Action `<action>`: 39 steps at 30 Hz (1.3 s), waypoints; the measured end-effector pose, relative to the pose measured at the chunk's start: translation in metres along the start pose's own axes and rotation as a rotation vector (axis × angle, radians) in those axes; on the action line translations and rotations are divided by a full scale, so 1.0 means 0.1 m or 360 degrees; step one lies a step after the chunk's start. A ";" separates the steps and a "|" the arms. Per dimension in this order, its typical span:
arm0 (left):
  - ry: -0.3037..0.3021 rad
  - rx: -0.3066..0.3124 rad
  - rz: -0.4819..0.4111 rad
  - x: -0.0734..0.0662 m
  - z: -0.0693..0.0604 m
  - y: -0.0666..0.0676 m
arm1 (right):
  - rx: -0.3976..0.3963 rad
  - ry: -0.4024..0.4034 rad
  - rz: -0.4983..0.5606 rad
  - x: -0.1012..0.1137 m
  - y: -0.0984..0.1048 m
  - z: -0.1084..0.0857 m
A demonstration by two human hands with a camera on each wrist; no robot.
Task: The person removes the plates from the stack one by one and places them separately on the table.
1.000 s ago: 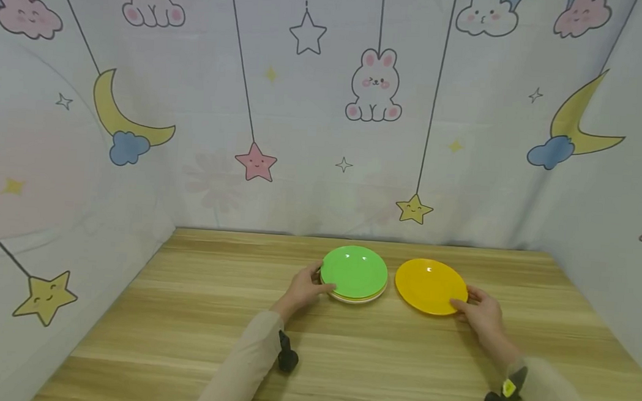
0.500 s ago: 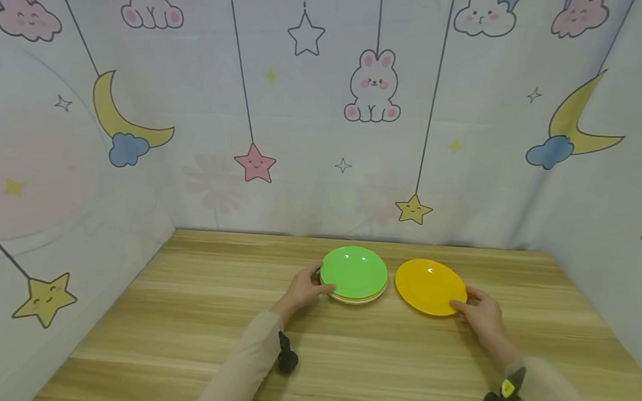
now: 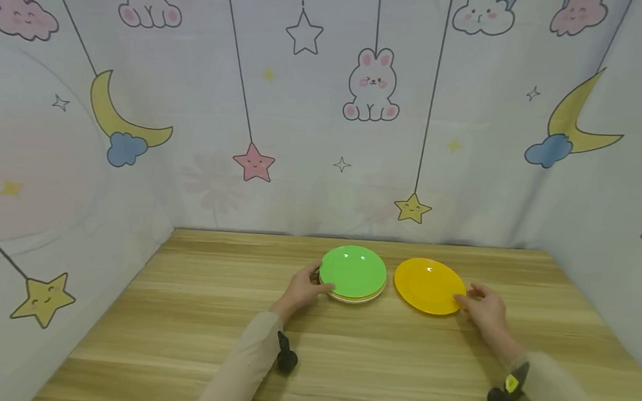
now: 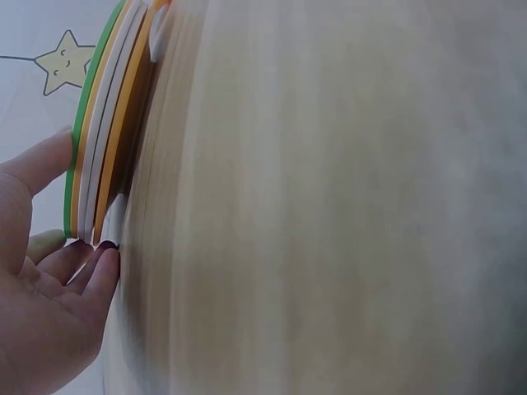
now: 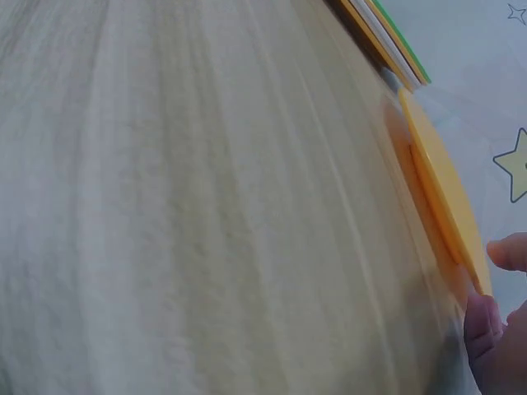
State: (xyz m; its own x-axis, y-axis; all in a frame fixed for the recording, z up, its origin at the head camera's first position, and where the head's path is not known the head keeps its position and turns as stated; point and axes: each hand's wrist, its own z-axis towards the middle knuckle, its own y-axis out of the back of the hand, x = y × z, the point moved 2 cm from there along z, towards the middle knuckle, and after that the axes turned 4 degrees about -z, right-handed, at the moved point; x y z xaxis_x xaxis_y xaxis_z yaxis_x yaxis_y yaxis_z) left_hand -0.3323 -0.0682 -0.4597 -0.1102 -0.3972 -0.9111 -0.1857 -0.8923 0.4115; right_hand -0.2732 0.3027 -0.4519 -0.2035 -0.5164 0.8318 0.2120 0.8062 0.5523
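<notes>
A stack of several plates (image 4: 92, 123) stands on the table, a green plate (image 3: 353, 271) on top and orange and white rims beneath. My left hand (image 3: 300, 290) grips its left edge, the thumb on the green rim and the fingers around the lower side, as the left wrist view shows. To the right, apart from the stack, a single orange-yellow plate (image 3: 429, 285) lies on the table. My right hand (image 3: 485, 312) is at its right edge. In the right wrist view the thumb (image 5: 509, 251) stands off the plate's face, and the fingers (image 5: 482, 321) are close by the rim.
The wood-grain table (image 3: 311, 359) reaches back to a patterned fabric wall (image 3: 304, 120), with side walls to left and right. Each wrist wears a small black camera, one on the left wrist (image 3: 287, 359) and one on the right (image 3: 504, 399).
My right hand has loosened from the orange-yellow plate's edge and shifted slightly to the right, its fingers now clear of the rim. My left hand and the stack stay in place.
</notes>
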 end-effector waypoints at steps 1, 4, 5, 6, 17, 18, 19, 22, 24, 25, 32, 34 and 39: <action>-0.0010 0.0002 0.0000 0.00 0.00 0.00 | -0.0011 0.0012 -0.0019 0.01 0.01 0.00; -0.0019 0.0006 -0.0011 -0.01 -0.01 0.01 | -0.0022 0.0021 -0.0056 0.04 0.03 0.03; -0.0023 0.0007 -0.0016 -0.02 -0.02 0.01 | -0.0016 0.0012 -0.0044 0.06 0.03 0.04; -0.0015 0.0007 -0.0026 -0.02 -0.02 0.01 | -0.0009 0.0002 -0.0042 0.07 0.03 0.05; 0.0001 0.0005 -0.0036 -0.02 -0.02 0.01 | 0.0224 0.0128 0.0057 0.30 -0.11 0.11; 0.0007 0.0004 -0.0034 -0.01 -0.01 0.01 | 0.0240 0.0144 0.0052 0.33 -0.13 0.11; 0.0010 0.0002 -0.0035 -0.01 -0.01 0.00 | 0.0256 0.0159 0.0054 0.35 -0.15 0.11; 0.0019 0.0006 -0.0043 0.01 0.00 0.00 | 0.0310 0.0196 0.0067 0.40 -0.20 0.12; 0.0011 0.0004 -0.0040 0.02 0.01 0.00 | 0.0341 0.0226 0.0069 0.43 -0.24 0.13; 0.0004 0.0002 -0.0033 0.02 0.01 0.01 | 0.0356 0.0236 0.0077 0.45 -0.26 0.13; -0.0039 0.0015 -0.0003 -0.01 -0.01 0.02 | 0.0413 0.0277 0.0084 0.54 -0.40 0.14; -0.0002 0.0020 -0.0034 -0.02 -0.01 0.01 | 0.0423 0.0268 0.0072 0.57 -0.43 0.13; 0.0019 0.0016 -0.0019 -0.03 -0.02 0.00 | 0.0442 0.0261 0.0048 0.63 -0.49 0.13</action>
State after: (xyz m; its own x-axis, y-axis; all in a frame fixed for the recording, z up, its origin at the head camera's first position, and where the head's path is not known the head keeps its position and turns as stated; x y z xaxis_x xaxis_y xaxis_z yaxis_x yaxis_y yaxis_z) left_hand -0.3299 -0.0676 -0.4573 -0.0964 -0.3892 -0.9161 -0.1964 -0.8948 0.4008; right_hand -0.3085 0.2345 -0.4270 -0.0394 -0.5125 0.8578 -0.0577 0.8582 0.5101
